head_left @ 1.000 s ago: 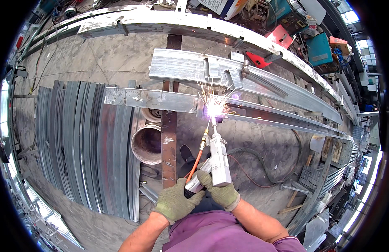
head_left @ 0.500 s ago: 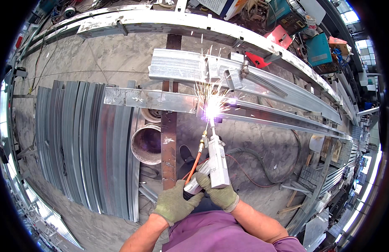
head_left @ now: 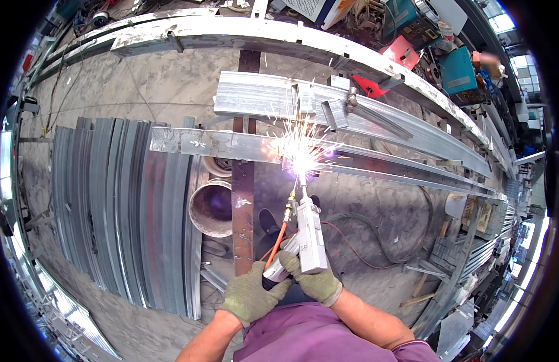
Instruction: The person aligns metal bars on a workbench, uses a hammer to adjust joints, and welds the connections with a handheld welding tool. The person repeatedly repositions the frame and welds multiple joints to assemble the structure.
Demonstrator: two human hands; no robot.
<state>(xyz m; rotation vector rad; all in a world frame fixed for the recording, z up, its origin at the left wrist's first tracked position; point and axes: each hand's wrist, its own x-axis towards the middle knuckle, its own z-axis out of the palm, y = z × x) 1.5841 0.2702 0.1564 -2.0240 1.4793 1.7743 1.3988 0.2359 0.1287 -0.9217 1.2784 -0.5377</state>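
Note:
In green knit gloves, my left hand (head_left: 250,294) and my right hand (head_left: 312,279) close together around a pale grey welding gun (head_left: 312,235). The left wraps the rear of its handle; the right grips beside the boxy body. An orange wire-feed tube (head_left: 276,246) with a brass fitting runs along the gun to its tip. There a bright white-violet glare with flying sparks (head_left: 302,158) covers the contact point. It sits where a flat galvanized steel piece (head_left: 219,143) meets long steel channels (head_left: 406,161) reaching right. The glare hides the joint itself.
Many steel profiles (head_left: 125,211) lie stacked at left, by a round bucket (head_left: 210,208). A rusty crossbar (head_left: 243,211) passes under the workpiece. Beyond it lie wide galvanized channels (head_left: 255,93) with a hammer (head_left: 352,101). Hoses (head_left: 376,232) trail on the floor, and a white beam (head_left: 231,27) spans behind.
The gun's tip and the glare have shifted slightly left along the joint. The spark spray has spread wider. Both hands keep their grip and have barely moved.

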